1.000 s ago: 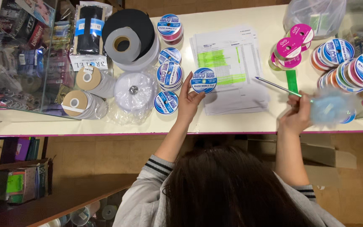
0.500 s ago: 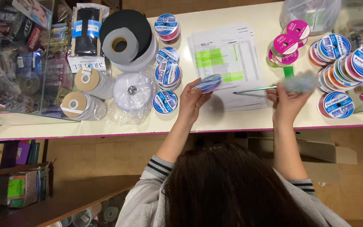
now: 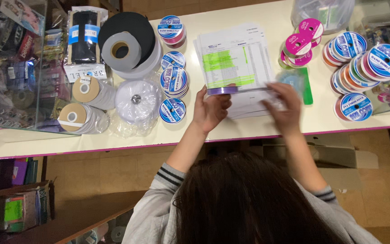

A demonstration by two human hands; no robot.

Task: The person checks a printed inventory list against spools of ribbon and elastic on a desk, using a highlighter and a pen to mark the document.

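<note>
The left hand (image 3: 211, 108) grips a purple-edged spool (image 3: 222, 90) edge-on, fingers curled around it, right at the near edge of the paper stack (image 3: 235, 58). The right hand (image 3: 284, 106) is blurred; it seems to pinch a thin clear wrapper (image 3: 294, 80), though I cannot tell how firmly it is closed.

At 9 o'clock from the left hand sit blue-labelled spools (image 3: 173, 81), and beyond them white tape rolls (image 3: 134, 97). At 2 o'clock from the right hand stand pink spools (image 3: 299, 45), with a crowded row of striped spools (image 3: 362, 63) at 3 o'clock, near the table edge (image 3: 249, 135).

Risks, as I judge them: held by its rim, the spool could slip and roll off the near edge. A sweeping right hand could knock the stacked spools or shift the loose sheets.
</note>
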